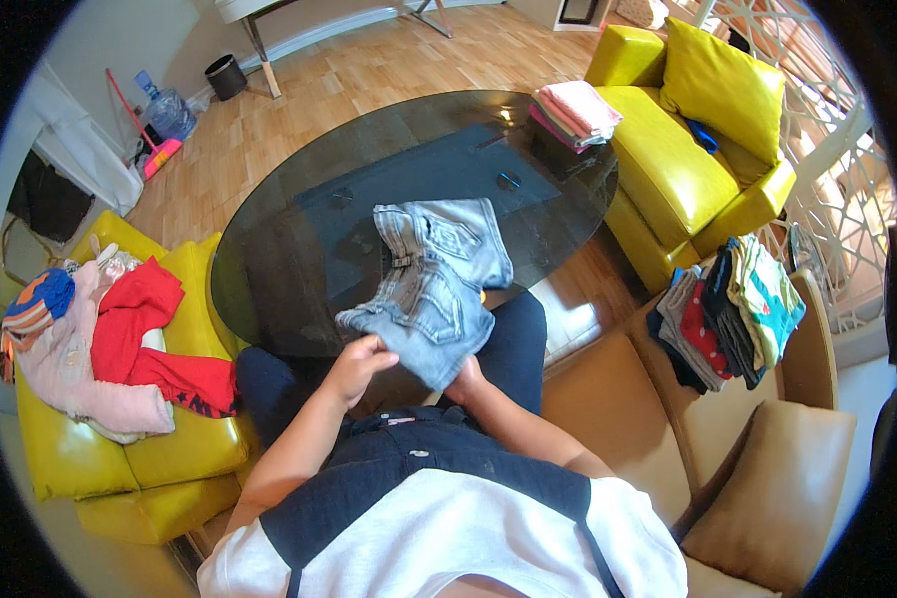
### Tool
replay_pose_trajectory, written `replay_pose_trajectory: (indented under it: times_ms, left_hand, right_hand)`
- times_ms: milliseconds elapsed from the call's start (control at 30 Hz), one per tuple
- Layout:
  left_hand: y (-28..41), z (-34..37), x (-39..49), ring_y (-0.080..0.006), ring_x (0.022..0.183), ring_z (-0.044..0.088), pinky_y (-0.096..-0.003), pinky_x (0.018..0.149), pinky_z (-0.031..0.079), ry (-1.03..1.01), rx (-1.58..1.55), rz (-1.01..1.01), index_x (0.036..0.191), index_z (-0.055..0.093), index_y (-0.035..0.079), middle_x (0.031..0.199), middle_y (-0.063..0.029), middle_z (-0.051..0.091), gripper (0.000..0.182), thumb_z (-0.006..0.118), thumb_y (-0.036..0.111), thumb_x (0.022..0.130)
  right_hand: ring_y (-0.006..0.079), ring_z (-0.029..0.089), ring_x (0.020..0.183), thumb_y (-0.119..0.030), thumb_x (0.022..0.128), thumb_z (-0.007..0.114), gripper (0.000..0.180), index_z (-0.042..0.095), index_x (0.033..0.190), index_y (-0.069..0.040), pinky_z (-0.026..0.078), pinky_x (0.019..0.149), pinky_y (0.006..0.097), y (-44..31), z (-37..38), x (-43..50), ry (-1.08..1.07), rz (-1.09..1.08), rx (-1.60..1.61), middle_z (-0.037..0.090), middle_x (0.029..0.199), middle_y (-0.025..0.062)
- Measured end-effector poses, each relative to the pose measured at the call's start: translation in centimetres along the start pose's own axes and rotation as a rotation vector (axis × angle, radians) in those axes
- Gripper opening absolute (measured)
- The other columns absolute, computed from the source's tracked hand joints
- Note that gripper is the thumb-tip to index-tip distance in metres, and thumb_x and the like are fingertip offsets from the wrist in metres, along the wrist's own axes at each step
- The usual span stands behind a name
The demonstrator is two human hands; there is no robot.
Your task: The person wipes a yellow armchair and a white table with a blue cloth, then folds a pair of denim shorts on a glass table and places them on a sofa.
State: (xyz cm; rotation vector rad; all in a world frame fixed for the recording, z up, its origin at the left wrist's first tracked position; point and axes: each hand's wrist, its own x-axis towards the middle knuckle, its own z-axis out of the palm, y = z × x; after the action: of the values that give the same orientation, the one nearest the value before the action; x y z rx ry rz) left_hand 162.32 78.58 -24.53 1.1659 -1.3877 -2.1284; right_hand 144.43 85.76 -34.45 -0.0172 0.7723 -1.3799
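Note:
A pair of light blue denim shorts is spread over the near side of a dark oval table, back pockets facing up and waistband towards the left. My left hand pinches the waistband's near corner between thumb and fingers. Under the near leg edge, my right hand grips the denim, its fingers partly hidden by the cloth. The far half of the shorts reaches across the tabletop; whether it rests on the glass or hangs just above, I cannot tell.
Folded towels are stacked on the table's far right edge. Loose clothes, among them a red garment, lie on the yellow sofa at left. Folded clothes stand on the brown sofa at right. A yellow armchair stands beyond.

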Motion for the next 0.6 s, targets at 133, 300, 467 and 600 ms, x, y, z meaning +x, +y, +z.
replay_pose_trajectory:
  times_ms: [133,300,467,600]
  left_hand:
    - [-1.1,-1.0,-2.9,-0.0155,0.094,0.059,-0.0302,0.091,0.042,0.009,-0.269,0.096,0.1,0.064,0.0,0.098,-0.0047,0.065,0.019,0.064,0.006,0.082]
    - [0.6,-1.1,-5.8,-0.0225,0.108,0.059,-0.0352,0.101,0.04,-0.001,-0.457,0.251,0.116,0.061,-0.001,0.115,-0.0099,0.065,0.043,0.068,0.008,0.074]
    - [4.3,0.2,-7.8,-0.0308,0.104,0.063,-0.0463,0.097,0.047,0.073,-0.624,0.523,0.117,0.06,-0.001,0.115,-0.0158,0.065,0.051,0.072,0.022,0.073]
    - [6.8,-1.6,-5.3,-0.0279,0.111,0.059,-0.044,0.103,0.041,0.176,-0.904,0.537,0.121,0.057,0.001,0.119,-0.0134,0.063,0.037,0.058,0.021,0.09]
  right_hand:
    - [0.0321,0.045,0.129,-0.048,0.099,0.034,0.058,0.042,0.142,-0.01,0.032,0.111,0.0487,-2.2,0.2,0.4,-0.114,-0.061,0.208,0.048,0.141,0.0117]
    - [0.0339,0.04,0.133,-0.059,0.088,0.053,0.074,0.042,0.141,-0.008,0.028,0.112,0.05,-7.3,0.2,-0.1,-0.054,0.019,0.362,0.043,0.146,0.0118]
    - [0.0312,0.041,0.131,-0.057,0.089,0.052,0.076,0.033,0.145,-0.01,0.03,0.11,0.0479,-13.7,5.0,-2.1,-0.507,-0.352,0.203,0.046,0.141,0.0128]
    - [0.0282,0.049,0.124,-0.033,0.095,0.053,0.071,0.017,0.152,-0.008,0.035,0.106,0.0437,-18.2,9.7,0.0,-0.602,-0.512,-0.116,0.047,0.138,0.0165]
